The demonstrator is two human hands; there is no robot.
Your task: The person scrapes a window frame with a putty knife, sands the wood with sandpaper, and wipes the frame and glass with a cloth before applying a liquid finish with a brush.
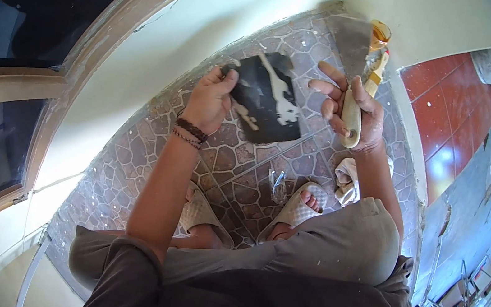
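Observation:
My left hand (210, 99) grips the edge of a black flat board (259, 102), thumb on top. Streaks of off-white putty (286, 110) lie across the board, which is slightly blurred. In my right hand (368, 120) is a putty knife (352, 115) with a pale handle. Its wide grey blade points away from me, apart from the board. The thumb presses on the handle while some fingers are loosely stretched out.
By the wall corner are an amber tape roll (380, 32) and a paintbrush (377, 74). A crumpled cloth (348, 182) and clear plastic wrapper (278, 186) lie on the stone-patterned floor (220, 156). A window frame (57, 89) is at left; red tiles (453, 107) lie beyond a ledge.

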